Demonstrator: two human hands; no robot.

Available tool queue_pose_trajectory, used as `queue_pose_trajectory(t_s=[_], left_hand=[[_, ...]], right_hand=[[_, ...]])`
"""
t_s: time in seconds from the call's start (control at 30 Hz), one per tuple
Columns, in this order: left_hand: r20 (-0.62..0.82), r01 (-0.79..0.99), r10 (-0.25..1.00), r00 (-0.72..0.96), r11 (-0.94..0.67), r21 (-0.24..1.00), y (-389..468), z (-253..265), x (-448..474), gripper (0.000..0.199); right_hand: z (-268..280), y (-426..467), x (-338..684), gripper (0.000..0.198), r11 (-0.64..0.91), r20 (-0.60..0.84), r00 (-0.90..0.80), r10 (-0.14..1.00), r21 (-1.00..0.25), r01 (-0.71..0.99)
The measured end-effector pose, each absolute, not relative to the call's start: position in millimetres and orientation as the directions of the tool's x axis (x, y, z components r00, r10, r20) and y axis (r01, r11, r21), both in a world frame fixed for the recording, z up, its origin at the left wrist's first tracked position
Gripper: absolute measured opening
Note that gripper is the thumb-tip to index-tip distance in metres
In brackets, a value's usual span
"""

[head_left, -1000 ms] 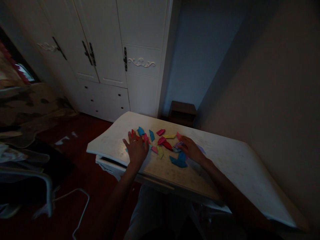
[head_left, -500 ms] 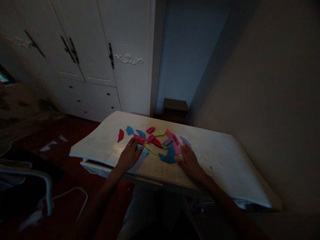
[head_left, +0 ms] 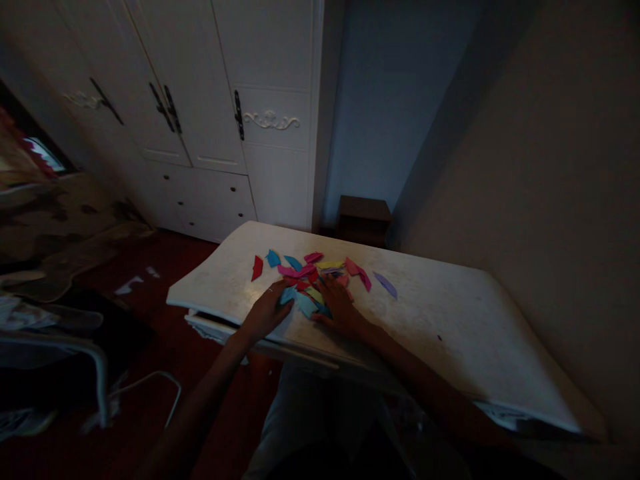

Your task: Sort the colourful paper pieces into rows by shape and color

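Note:
Several folded paper pieces in bright colours lie in a loose heap on the white table (head_left: 415,300). My left hand (head_left: 267,310) rests at the heap's left side, fingers stretched out beside a light blue folded paper (head_left: 306,305). From the right, my right hand (head_left: 340,308) reaches over the heap with fingers spread, covering some pieces. A red folded paper (head_left: 257,268) and a blue one (head_left: 273,258) lie apart on the left. The purple folded paper (head_left: 385,285) sits alone to the right. Pink paper (head_left: 314,257) and yellow paper (head_left: 331,265) show behind my fingers.
A white wardrobe (head_left: 280,173) stands behind the table, with a small brown cabinet (head_left: 364,208) by the wall. The drawer (head_left: 213,327) under the table's front edge is slightly out. A chair with a pale frame (head_left: 97,373) is at the left.
My right hand has moved left onto the heap, and the papers there are bunched closer together between my hands. My left hand stays at the heap's left side. The camera view has shifted left.

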State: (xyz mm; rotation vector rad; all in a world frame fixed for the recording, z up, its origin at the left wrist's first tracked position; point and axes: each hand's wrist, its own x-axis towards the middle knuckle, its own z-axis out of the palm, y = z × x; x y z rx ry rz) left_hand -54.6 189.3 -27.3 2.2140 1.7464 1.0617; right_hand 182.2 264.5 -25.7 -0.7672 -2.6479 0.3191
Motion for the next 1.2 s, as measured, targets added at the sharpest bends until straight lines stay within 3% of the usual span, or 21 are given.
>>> queue_pose_trajectory(t_s=[0.13, 0.27, 0.4, 0.5, 0.6, 0.73, 0.9, 1.07, 1.2], left_hand=[[0.478, 0.810, 0.878, 0.033, -0.304, 0.502, 188, -28, -51, 0.038], [0.553, 0.798, 0.831, -0.056, -0.296, 0.524, 186, -26, -51, 0.035], [0.565, 0.760, 0.799, -0.209, -0.230, 0.607, 184, -21, -52, 0.028], [0.549, 0.767, 0.787, -0.281, -0.159, 0.622, 183, -20, -51, 0.025], [0.553, 0.802, 0.783, -0.286, -0.119, 0.585, 185, -25, -51, 0.025], [0.570, 0.858, 0.785, -0.243, -0.100, 0.504, 186, -29, -52, 0.031], [0.638, 0.944, 0.769, -0.041, -0.179, 0.276, 181, -20, -41, 0.035], [0.514, 0.885, 0.794, 0.324, -0.447, 0.133, 178, -9, -31, 0.037], [0.469, 0.843, 0.788, 0.398, -0.516, 0.152, 178, -4, -31, 0.035]], right_hand=[[-14, 268, 165, 0.088, 0.867, 0.270, -0.829, 0.490, -0.253, 0.430], [-10, 271, 154, 0.067, 0.873, 0.310, -0.818, 0.484, -0.235, 0.428], [-10, 269, 156, 0.057, 0.872, 0.393, -0.781, 0.486, -0.278, 0.403], [-8, 267, 161, 0.052, 0.845, 0.479, -0.704, 0.525, -0.390, 0.366], [-2, 270, 167, 0.049, 0.707, 0.489, -0.538, 0.687, -0.622, 0.337], [4, 284, 180, 0.052, 0.470, 0.359, -0.365, 0.859, -0.837, 0.282], [2, 293, 200, 0.059, 0.398, 0.301, -0.325, 0.897, -0.869, 0.293], [-1, 289, 197, 0.052, 0.489, 0.340, -0.444, 0.829, -0.826, 0.280], [-2, 288, 177, 0.051, 0.627, 0.406, -0.575, 0.711, -0.737, 0.255]])
